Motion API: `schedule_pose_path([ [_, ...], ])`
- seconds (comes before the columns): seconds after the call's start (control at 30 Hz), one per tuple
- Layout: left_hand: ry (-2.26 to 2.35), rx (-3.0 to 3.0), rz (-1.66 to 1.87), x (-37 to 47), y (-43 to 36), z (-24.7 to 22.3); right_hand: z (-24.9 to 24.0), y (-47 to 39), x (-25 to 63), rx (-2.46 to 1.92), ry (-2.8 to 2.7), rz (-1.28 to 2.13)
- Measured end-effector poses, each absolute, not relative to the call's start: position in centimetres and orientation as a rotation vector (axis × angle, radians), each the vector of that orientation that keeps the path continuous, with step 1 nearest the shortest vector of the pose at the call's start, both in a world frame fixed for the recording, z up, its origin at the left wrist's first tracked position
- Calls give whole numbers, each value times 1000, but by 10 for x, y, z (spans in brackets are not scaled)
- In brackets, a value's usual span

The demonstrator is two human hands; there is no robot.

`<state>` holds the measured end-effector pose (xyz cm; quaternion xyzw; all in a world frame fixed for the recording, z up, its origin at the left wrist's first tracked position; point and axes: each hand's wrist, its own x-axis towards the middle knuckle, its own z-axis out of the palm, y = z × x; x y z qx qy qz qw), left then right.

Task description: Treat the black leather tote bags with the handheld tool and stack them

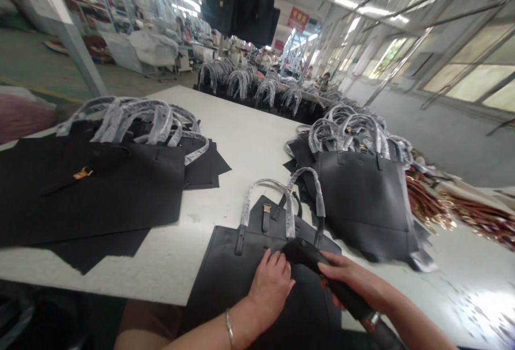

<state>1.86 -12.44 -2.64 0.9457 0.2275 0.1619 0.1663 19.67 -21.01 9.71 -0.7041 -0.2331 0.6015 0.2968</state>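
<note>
In front of me a black handbag (225,275) lies on the white table, its two handles (261,182) wrapped in clear plastic. A strap with a gold-coloured buckle (266,209) sits at its upper middle. My right hand (338,275) is closed around a black handheld tool (346,293) with a thick grip and a rounded head. The tool's head is over the bag, near the base of the right handle. My left hand (271,280) rests on the bag's front just left of that head, fingers stretched out. The tool's working tip is hidden by my left fingers.
Stacked black bags with plastic-wrapped handles (366,194) stand close on the right. Flat black bags (120,189) cover the table's left side. Brown straps with gold-coloured fittings (430,202) lie at the far right. More bags (241,6) hang overhead, beyond the white table (241,140).
</note>
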Motion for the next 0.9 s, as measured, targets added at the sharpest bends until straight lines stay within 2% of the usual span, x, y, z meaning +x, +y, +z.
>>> schedule_pose_path([
  [0.2,577,2811,550,23,-128,-45,90,-208,204,-1815,-578,1675],
  [0.4,526,2850,711,14,-133,-58,101,-186,182,-1921,-733,1277],
  [0.67,184,2844,539,-18,-139,-44,106,-194,161,-1858,-804,1717],
  [0.9,148,2825,518,-18,-133,-35,98,-151,141,-1745,-863,1756],
])
